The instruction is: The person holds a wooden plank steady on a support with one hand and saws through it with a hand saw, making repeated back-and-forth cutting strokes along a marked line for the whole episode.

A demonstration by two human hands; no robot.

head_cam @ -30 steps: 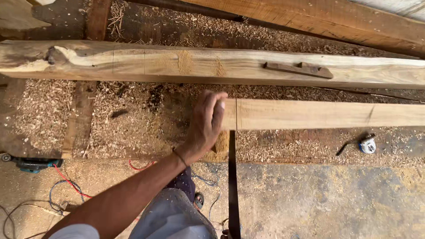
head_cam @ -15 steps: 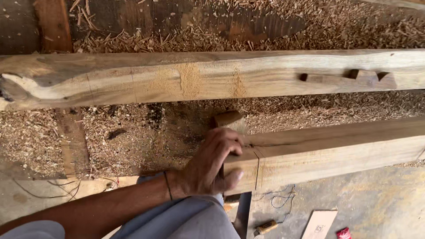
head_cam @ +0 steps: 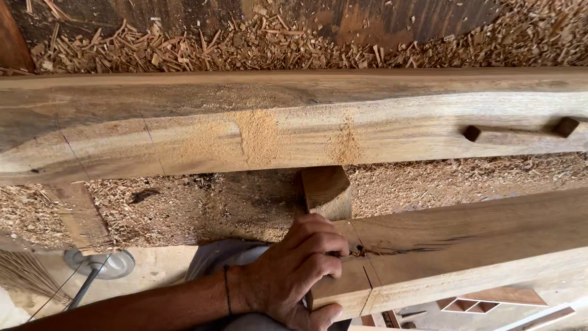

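A long, rough-sided pale brown timber beam (head_cam: 294,132) runs left to right across the far half of the scene, its top dusted with patches of sawdust. A dark slotted mortise (head_cam: 520,132) is cut into it at the right. Beyond it, on the far side, lies a bed of loose wood shavings and chips (head_cam: 245,46).

Nearer, a squared light-brown wooden beam (head_cam: 465,245) slants from the centre out to the right edge, a dark crack along its top face and pencil lines near its left end. A short wooden tenon block (head_cam: 326,191) projects from that end toward the far beam.

The left hand (head_cam: 294,273) rests on the near beam's left end, fingers (head_cam: 318,242) curled together over the top face, thumb hooked under the near edge, so it grips the end. A thin dark band sits at the wrist. The right hand is out of sight.

At lower left, a round grey metal disc with a handle (head_cam: 101,265) lies on the pale floor, beside straw broom bristles (head_cam: 27,276).
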